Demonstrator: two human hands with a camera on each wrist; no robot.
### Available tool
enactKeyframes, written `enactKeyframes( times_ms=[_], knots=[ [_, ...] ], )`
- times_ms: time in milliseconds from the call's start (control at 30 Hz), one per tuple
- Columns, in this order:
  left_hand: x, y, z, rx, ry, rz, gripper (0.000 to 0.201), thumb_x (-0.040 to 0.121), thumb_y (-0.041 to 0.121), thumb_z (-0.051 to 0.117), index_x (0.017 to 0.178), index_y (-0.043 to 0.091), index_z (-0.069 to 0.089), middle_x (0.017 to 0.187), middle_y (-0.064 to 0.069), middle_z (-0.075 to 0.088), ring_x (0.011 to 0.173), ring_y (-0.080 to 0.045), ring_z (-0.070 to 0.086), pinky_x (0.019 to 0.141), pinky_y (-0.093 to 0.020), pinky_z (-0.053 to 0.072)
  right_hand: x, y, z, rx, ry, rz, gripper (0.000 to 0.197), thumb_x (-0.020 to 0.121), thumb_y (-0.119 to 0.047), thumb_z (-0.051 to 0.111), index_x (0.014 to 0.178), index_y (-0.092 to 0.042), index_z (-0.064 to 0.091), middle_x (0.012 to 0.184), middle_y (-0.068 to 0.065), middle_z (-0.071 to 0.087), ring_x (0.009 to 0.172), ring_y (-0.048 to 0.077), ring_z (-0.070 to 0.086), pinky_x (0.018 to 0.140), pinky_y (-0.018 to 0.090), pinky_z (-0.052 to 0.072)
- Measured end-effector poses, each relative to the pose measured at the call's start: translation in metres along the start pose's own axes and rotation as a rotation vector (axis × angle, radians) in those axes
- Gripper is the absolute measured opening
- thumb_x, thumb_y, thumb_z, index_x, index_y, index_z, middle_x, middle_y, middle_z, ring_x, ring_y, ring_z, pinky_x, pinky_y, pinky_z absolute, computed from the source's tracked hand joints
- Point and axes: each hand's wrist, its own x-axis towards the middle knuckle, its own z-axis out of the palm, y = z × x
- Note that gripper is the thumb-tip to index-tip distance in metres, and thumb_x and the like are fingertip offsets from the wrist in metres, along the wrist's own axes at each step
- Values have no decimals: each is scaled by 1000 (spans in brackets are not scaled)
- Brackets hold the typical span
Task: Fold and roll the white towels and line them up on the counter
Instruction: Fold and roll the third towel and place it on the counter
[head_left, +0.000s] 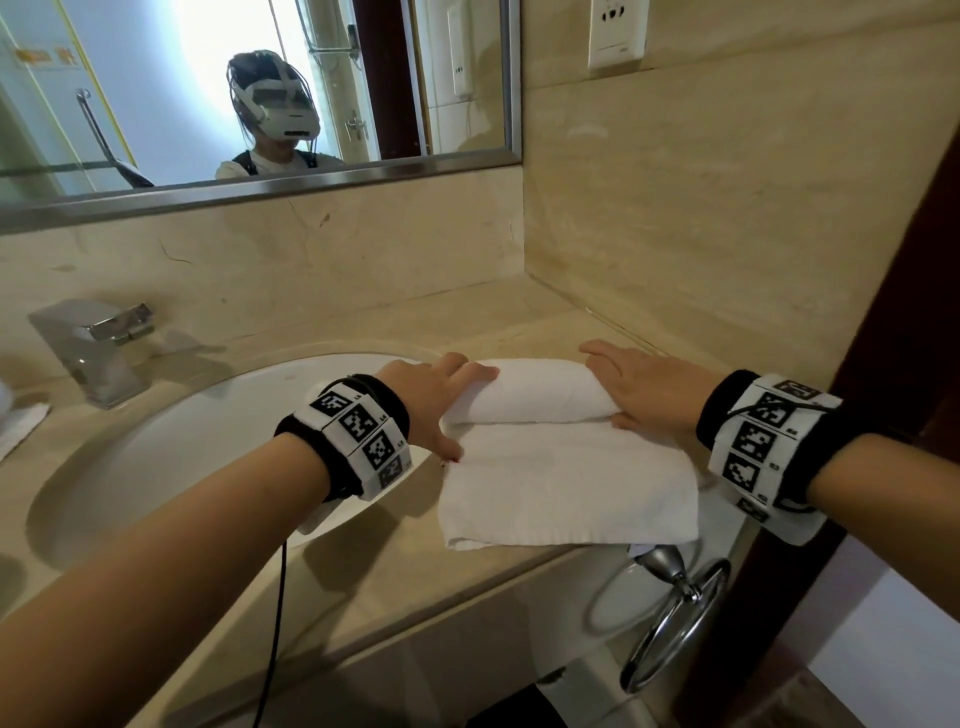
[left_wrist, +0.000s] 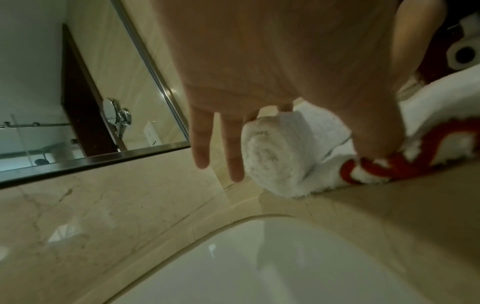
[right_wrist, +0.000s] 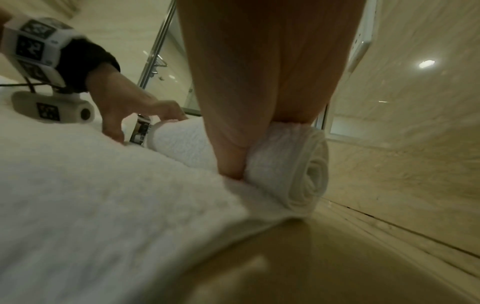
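Observation:
A white towel (head_left: 566, 483) lies on the beige counter (head_left: 415, 582) right of the sink, its far part wound into a roll (head_left: 530, 392). My left hand (head_left: 441, 395) is at the roll's left end: fingers rest on top, and two straight fingers (left_wrist: 202, 144) reach past the spiral end (left_wrist: 272, 152). Its thumb presses the flat part by red stitching (left_wrist: 441, 135). My right hand (head_left: 644, 389) wraps the right end (right_wrist: 306, 170), fingers lying over it and thumb (right_wrist: 231, 164) tucked into the crease.
The white sink basin (head_left: 182, 467) and a chrome faucet (head_left: 98, 348) lie to the left. The tiled side wall (head_left: 727, 208) stands close behind the roll's right end. A chrome towel ring (head_left: 675, 623) hangs below the counter's front edge. A mirror (head_left: 156, 104) fills the back.

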Motion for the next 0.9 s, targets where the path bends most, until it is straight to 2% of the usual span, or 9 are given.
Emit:
enactKeyframes(
  times_ms=[100, 200, 300, 400, 467, 533, 733, 800, 900],
  knots=[
    [0, 3, 1, 80, 93, 8, 95, 71, 57, 69, 142, 27, 13, 143, 5, 36, 114, -20, 54, 90, -34, 44, -11, 2, -4, 46, -121, 12, 78, 93, -36, 47, 149, -7, 1, 158, 7, -9, 144, 24, 14, 116, 31, 19],
    [-2, 2, -4, 135, 117, 38, 86, 71, 57, 68, 136, 23, 24, 138, 3, 43, 125, -19, 44, 107, -39, 29, -21, 1, -13, 234, -259, 52, 80, 95, -32, 45, 150, -14, -10, 158, 3, -10, 146, 19, 3, 117, 27, 9],
    [-9, -6, -8, 1, 140, 90, 61, 81, 45, 64, 133, 25, 38, 134, 3, 48, 126, -18, 40, 106, -34, 30, -23, 0, -21, 409, -274, 87, 66, 97, -15, 39, 151, -15, 1, 157, 2, 14, 141, 22, 23, 115, 29, 21],
    [-13, -9, -8, -190, 177, 108, 36, 90, 25, 56, 126, 22, 52, 126, 1, 54, 120, -20, 46, 101, -32, 36, -18, 4, -25, 413, -175, 114, 40, 95, -8, 39, 131, -24, 39, 134, 5, 49, 114, 25, 50, 98, 36, 42],
    [-12, -7, -7, -267, 190, 79, 29, 90, 17, 55, 119, 18, 58, 121, -2, 57, 114, -21, 50, 97, -31, 38, -17, 4, -29, 406, -123, 115, 27, 92, -5, 42, 110, -26, 46, 115, 1, 55, 96, 21, 51, 76, 28, 43],
    [-9, -6, -9, -308, 197, 39, 26, 87, 13, 59, 113, 15, 62, 119, -2, 60, 111, -21, 53, 91, -26, 37, -16, 3, -35, 456, -103, 138, 32, 88, -1, 45, 111, -22, 49, 107, -1, 53, 92, 19, 49, 67, 25, 39],
    [8, -6, -24, -391, 72, -76, 43, 77, 13, 72, 117, 14, 57, 113, -2, 63, 103, -19, 57, 85, -25, 40, -4, 21, -51, 597, -246, 297, 45, 85, -15, 63, 128, -18, 50, 124, 2, 58, 111, 21, 54, 97, 31, 41],
    [12, -7, -26, -396, 10, -100, 59, 77, 19, 74, 129, 17, 49, 118, 0, 62, 109, -20, 57, 92, -28, 41, -4, 21, -49, 586, -267, 288, 40, 85, -18, 63, 125, -19, 55, 123, 1, 59, 109, 19, 54, 97, 31, 42],
    [14, -8, -26, -363, -16, -98, 53, 76, 22, 75, 126, 19, 56, 119, 1, 63, 110, -18, 58, 92, -26, 42, -7, 19, -42, 605, -251, 280, 42, 84, -21, 66, 124, -18, 56, 119, 0, 59, 104, 17, 53, 87, 26, 40]
  ],
)
